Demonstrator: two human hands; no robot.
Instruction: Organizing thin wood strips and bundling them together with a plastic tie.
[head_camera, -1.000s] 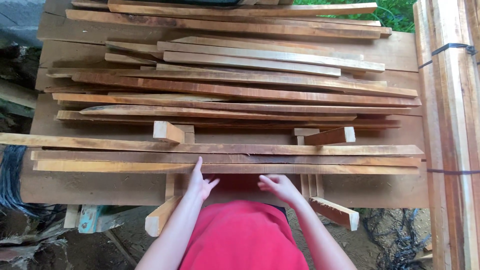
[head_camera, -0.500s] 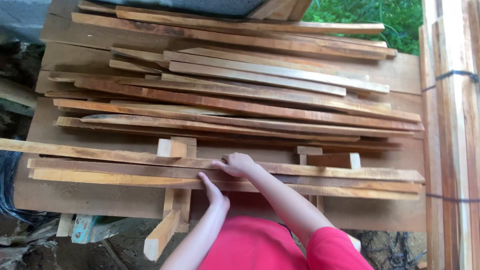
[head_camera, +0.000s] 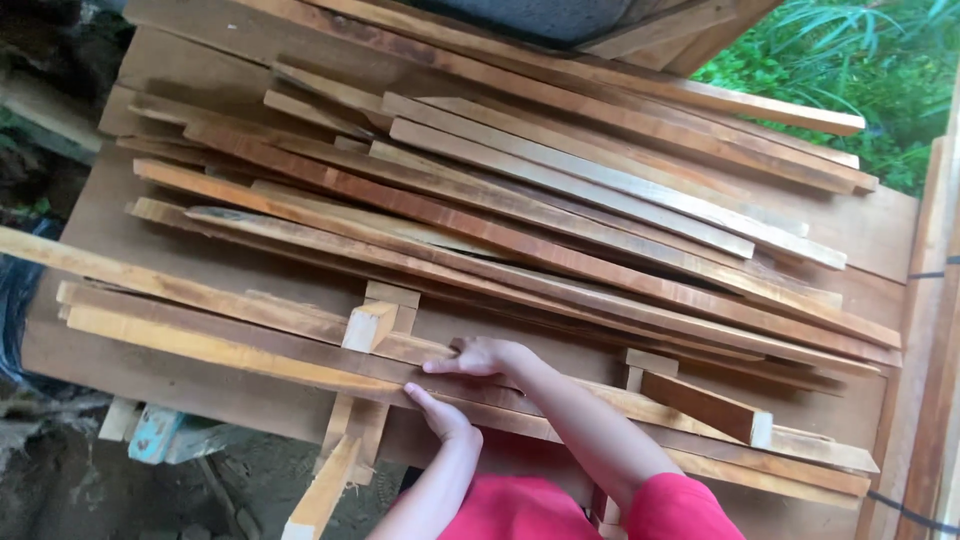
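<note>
Together, both hands clamp one long wooden slat (head_camera: 230, 350): the left hand (head_camera: 440, 415) pinches its near edge, the right hand (head_camera: 485, 357) curls fingers over its top, steadying it against the plank stack (head_camera: 560, 210).

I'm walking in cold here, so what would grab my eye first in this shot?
A big heap of long wooden slats fills the workbench. At the near edge, the left hand and right hand rest on the front slats, beside a small upright block.
</note>
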